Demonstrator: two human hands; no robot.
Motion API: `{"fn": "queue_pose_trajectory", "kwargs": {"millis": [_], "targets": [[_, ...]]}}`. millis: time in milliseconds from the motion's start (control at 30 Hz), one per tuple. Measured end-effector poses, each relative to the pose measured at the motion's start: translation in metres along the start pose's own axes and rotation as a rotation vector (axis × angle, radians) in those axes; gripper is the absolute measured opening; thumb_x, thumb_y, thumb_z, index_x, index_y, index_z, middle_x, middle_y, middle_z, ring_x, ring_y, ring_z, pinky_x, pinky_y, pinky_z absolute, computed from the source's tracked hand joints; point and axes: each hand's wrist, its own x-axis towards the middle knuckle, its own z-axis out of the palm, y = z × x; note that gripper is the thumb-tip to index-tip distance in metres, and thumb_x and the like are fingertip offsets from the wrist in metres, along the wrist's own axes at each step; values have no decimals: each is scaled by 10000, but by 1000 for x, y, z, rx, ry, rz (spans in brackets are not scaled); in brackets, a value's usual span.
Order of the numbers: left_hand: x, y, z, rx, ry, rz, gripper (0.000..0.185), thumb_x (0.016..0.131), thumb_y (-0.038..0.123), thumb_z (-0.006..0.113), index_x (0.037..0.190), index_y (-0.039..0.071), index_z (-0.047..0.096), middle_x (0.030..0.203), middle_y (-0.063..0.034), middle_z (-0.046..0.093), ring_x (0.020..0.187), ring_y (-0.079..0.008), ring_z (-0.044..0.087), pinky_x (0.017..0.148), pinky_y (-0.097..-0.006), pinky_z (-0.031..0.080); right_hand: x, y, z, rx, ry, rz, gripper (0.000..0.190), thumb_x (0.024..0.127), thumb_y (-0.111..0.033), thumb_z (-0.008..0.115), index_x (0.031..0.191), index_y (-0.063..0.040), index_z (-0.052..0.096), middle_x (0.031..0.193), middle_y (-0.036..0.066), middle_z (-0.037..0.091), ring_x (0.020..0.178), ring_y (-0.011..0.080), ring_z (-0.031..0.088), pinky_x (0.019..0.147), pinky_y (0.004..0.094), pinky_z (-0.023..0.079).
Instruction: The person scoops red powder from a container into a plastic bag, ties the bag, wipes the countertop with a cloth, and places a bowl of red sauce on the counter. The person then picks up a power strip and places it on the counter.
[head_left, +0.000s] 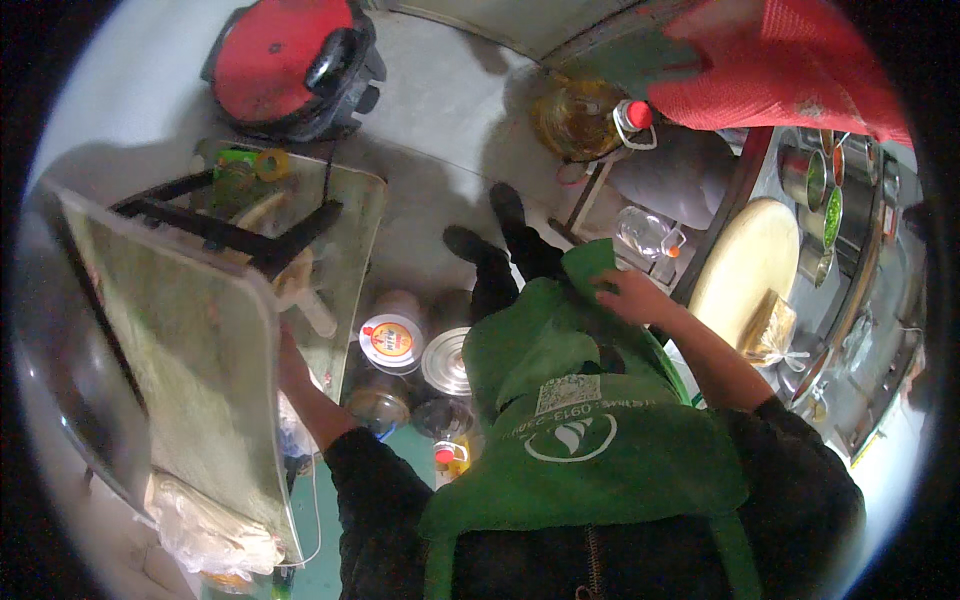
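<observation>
My right hand (634, 298) pinches the lower edge of the green apron (525, 337) I wear, and a flap of its cloth stands up by my fingers. The apron bears a printed code and writing. My left hand (292, 364) is at the near edge of a pale, upright panel (195, 337). Its fingers are hidden at that edge, so its grip does not show. Beyond the panel is a worn tabletop (360, 225) with a wooden rolling pin (319, 315), a roll of tape (271, 164) and dark metal bars (217, 229).
A red and black electric griddle (281, 64) stands ahead. Lidded buckets (391, 343) and jars crowd the floor by my legs. At right are a round board (750, 255), a bagged block (769, 326), metal cups (806, 176), an oil jug (581, 120) and red cloth (787, 67).
</observation>
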Motion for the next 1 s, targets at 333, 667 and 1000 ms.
{"fn": "queue_pose_trajectory", "kwargs": {"millis": [333,667,1000], "targets": [[-2,-81,67,-27,-45,-273,484,901,212,688,1285,-43,543,1261,-197,580,1129,-329,551,1009,-412,424,257,216,-1,-158,430,137,255,874,-302,643,964,-73,713,860,97,699,784,260,669,701,381,537],[26,-104,75,90,-230,-319,593,859,247,747,1299,-13,445,1193,-181,540,1120,-344,549,980,-504,458,337,334,-66,-439,507,161,288,881,-278,666,1084,-75,634,1004,114,659,907,290,633,716,436,534],[6,6,118,407,-349,-628,597,758,222,800,1223,-47,539,1094,-191,660,940,-331,668,793,-420,542,407,367,-98,-121,456,-145,343,902,-171,605,1232,-88,566,974,119,639,822,237,618,739,379,542]]}}
